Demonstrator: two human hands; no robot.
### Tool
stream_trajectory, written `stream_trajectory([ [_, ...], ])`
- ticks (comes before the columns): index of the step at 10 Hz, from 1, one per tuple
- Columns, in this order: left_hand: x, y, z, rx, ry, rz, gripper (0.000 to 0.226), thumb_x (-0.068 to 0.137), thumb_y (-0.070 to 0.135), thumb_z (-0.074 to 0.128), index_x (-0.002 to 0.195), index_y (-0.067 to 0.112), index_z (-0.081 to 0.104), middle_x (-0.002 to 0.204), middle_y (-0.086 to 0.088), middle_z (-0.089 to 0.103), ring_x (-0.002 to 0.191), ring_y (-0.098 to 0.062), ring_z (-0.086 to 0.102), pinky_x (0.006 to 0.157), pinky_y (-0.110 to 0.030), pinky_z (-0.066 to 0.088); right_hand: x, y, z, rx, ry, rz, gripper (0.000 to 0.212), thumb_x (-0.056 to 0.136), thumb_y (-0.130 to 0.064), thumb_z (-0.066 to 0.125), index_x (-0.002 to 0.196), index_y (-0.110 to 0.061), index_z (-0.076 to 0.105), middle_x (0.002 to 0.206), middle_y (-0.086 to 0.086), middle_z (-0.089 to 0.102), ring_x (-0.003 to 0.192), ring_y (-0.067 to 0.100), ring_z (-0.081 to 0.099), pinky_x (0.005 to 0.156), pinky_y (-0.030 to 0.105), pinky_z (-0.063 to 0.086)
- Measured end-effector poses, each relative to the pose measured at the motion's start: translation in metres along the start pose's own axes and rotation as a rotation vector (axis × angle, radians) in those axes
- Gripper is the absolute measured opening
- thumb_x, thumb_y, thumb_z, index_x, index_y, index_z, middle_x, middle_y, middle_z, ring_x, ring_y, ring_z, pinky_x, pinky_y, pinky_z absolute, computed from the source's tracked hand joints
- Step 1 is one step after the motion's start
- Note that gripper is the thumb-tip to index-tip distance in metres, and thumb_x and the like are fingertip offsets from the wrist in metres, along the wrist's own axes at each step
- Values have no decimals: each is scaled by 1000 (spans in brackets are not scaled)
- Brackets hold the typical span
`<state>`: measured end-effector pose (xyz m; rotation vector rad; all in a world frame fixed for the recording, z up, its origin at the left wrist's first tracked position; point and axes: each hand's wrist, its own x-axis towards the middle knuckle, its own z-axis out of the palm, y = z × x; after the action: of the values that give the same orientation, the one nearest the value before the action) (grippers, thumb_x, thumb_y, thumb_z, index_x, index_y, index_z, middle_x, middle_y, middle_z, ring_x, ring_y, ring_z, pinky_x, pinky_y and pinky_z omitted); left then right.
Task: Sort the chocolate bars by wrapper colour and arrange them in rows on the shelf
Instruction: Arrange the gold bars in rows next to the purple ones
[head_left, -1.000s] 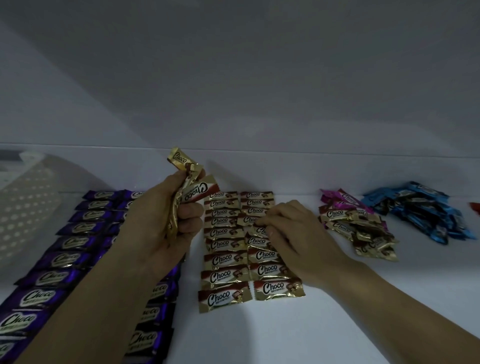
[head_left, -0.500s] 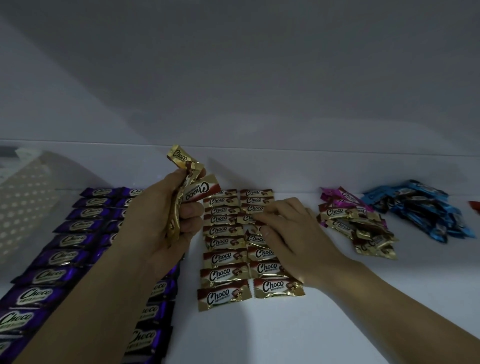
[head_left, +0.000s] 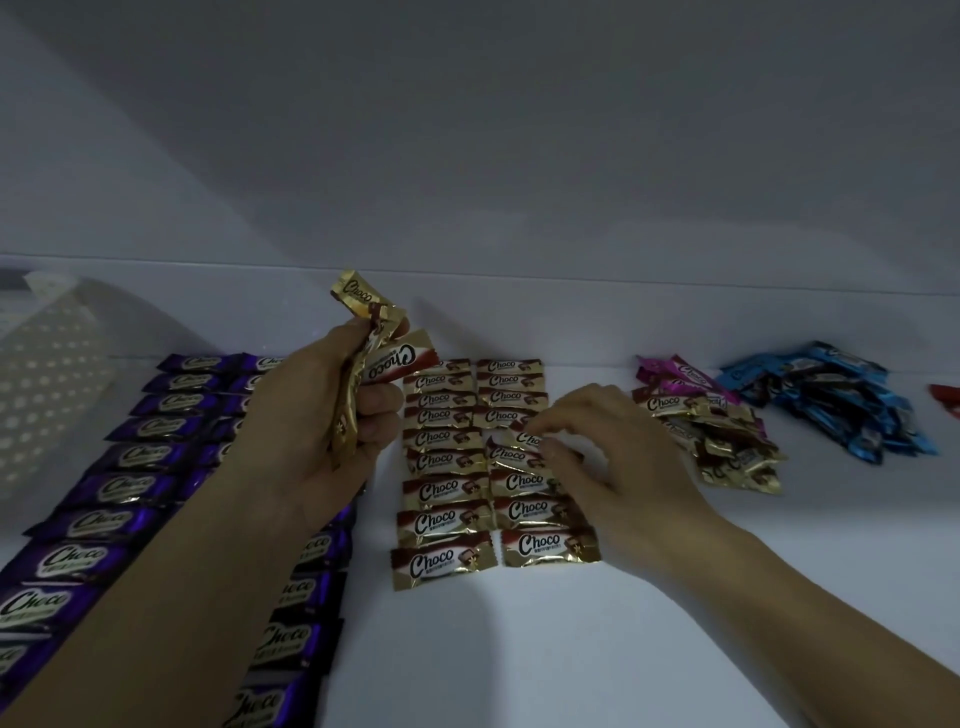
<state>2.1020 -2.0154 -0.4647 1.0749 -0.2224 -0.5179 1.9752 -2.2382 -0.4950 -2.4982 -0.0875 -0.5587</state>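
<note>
Shop-style display on a long white shelf (head_left: 519, 649): dozens of identically branded purple bars (head_left: 130, 457) and gold bars (head_left: 447, 488) laid in rows (a loose blue pile (head_left: 831, 410) at right) suggest retail stock.

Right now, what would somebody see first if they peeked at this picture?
The left hand jumps out first, gripping a bunch of gold bars above the shelf. Beside it, neat gold rows fill the middle and purple rows run down the left, while the right hand touches one crooked bar. A messy blue heap lies far right.
</note>
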Motion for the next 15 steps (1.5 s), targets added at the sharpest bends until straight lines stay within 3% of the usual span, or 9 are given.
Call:
stream_trajectory([
  [2, -3, 2, -3, 43, -2, 9, 14, 101, 39, 52, 96, 27, 46, 94, -12, 7, 53, -11, 18, 39, -19, 28, 10, 7, -27, -31, 14, 42, 15, 94, -25, 65, 93, -39, 72, 91, -24, 62, 91, -2, 57, 76, 12, 39],
  [3, -12, 4, 0, 40, 27, 13, 15, 102, 36, 51, 100, 22, 48, 87, -10, 13, 48, -8, 24, 38, -19, 29, 1, -21, -61, 31, -62, 37, 15, 94, -31, 60, 94, -41, 71, 94, -26, 65, 92, 0, 59, 70, 13, 44],
  [4, -21, 5, 12, 76, 50, 22, 21, 104, 31, 48, 91, 17, 56, 73, -4, 32, 42, -6, 31, 35, -18, 29, -16, -32, -55, 102, -98, -10, 13, 95, -29, 63, 99, -38, 71, 94, -20, 68, 93, 7, 63, 69, 17, 46],
  [5, -37, 5, 36, 279, 105, 52, 33, 104, 24, 50, 82, 14, 73, 58, -2, 54, 37, -9, 36, 34, -17, 30, -25, -41, -51, 306, -7, 33, 18, 94, -14, 67, 96, -32, 72, 91, -12, 70, 89, 13, 66, 70, 26, 52],
  [7, -48, 10, 49, 365, 103, 68, 36, 105, 22, 50, 77, 15, 72, 55, -1, 56, 35, -10, 41, 35, -18, 33, -44, -30, -24, -57, -45, -101, 14, 89, -11, 68, 96, -21, 76, 92, -12, 65, 83, 3, 59, 73, 11, 44],
  [9, -50, 10, 50, 384, 115, 92, 33, 105, 22, 50, 84, 12, 73, 54, -1, 55, 36, -10, 42, 36, -18, 34, -71, -33, -12, -142, -53, -105, 14, 88, -13, 69, 99, -18, 76, 98, -9, 67, 90, 11, 59, 77, 29, 51],
  [11, -53, 13, 52, 388, 111, 110, 35, 105, 20, 49, 79, 11, 72, 53, 0, 54, 36, -9, 43, 36, -17, 34, -34, -29, -33, -109, 74, -66, 14, 94, -18, 63, 101, -21, 74, 96, -13, 67, 89, 2, 58, 77, 15, 43],
  [13, -52, 19, 48, 328, 135, 116, 43, 104, 21, 50, 70, 19, 76, 54, -4, 47, 36, -12, 37, 35, -17, 31, 13, -3, -18, -122, -123, 105, 22, 100, -26, 56, 115, -27, 72, 103, -17, 62, 92, -3, 56, 80, 9, 39],
  [15, -53, 23, 46, 308, 156, 126, 31, 104, 20, 48, 89, 11, 74, 51, 1, 47, 34, -9, 37, 35, -17, 31, -6, 9, -10, -180, -140, 40, 21, 99, -25, 56, 110, -28, 73, 105, -19, 61, 102, -3, 50, 86, 7, 31],
])
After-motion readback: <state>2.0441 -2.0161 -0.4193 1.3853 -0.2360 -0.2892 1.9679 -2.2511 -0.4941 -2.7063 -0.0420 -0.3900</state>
